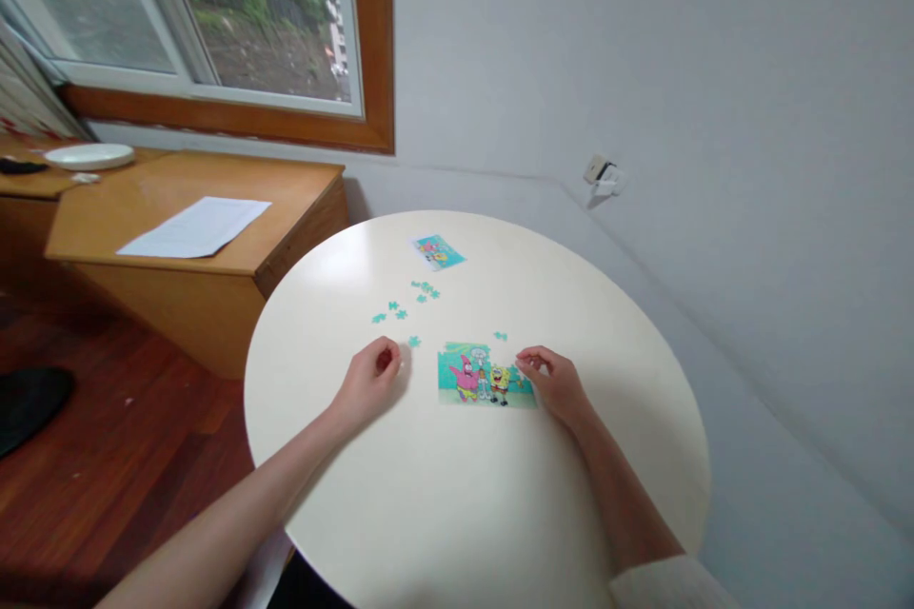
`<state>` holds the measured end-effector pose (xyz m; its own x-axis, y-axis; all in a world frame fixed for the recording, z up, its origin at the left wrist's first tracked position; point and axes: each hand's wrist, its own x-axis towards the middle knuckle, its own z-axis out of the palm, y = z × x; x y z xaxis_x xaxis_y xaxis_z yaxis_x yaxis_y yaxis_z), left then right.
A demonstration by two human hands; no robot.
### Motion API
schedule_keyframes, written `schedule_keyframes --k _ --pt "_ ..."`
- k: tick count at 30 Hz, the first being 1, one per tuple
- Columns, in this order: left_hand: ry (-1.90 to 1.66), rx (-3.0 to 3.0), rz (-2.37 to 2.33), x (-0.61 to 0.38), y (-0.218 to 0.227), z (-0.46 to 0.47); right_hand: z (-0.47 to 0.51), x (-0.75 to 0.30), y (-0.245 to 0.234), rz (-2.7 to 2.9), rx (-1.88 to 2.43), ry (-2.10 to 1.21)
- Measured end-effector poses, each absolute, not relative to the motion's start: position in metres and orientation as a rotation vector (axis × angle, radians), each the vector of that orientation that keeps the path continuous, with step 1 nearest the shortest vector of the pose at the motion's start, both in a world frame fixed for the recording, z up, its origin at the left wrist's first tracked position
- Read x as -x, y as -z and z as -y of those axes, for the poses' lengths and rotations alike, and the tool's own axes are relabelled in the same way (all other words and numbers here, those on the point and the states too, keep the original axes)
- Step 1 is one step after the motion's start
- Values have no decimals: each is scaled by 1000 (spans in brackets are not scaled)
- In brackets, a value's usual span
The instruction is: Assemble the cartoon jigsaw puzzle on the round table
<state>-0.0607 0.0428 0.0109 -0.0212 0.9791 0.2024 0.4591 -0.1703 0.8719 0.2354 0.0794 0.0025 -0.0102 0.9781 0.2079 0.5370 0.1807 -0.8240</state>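
Puzzle (486, 374) corner seemingly hidden under right hand (553, 385).

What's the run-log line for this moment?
left hand curled shut on table, beside loose piece | right hand fingertips at jigsaw puzzle right edge, grip unclear | more pieces, reference card beyond

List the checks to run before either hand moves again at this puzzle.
1. Puzzle lies flat on the table: ok.
2. Right hand has its fingertips at the puzzle's right edge: ok.
3. Left hand holds a piece: cannot tell, since its fingers are curled in.
4. Loose pieces are spread apart, not stacked: ok.
5. Reference picture is face up at the far side: ok.
6. Puzzle is filled in: not ok, as pieces still lie off it.
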Motion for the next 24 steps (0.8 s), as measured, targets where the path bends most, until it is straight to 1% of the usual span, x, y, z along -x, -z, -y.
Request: schedule_keyframes --k 8,15,19,24 --pt "-1112 -1732 -1685 82 -31 -87 -80 -235 -1 1644 1459 -684" --pt "-879 -1949 -1849 85 -46 -164 -79 -234 -2 1597 1457 -711" --pt "-738 -2094 -1850 79 -43 -200 -77 -233 -4 1577 1478 -720" --pt "-601 -2166 -1834 75 -27 -222 -75 -231 -7 1561 1476 -728"
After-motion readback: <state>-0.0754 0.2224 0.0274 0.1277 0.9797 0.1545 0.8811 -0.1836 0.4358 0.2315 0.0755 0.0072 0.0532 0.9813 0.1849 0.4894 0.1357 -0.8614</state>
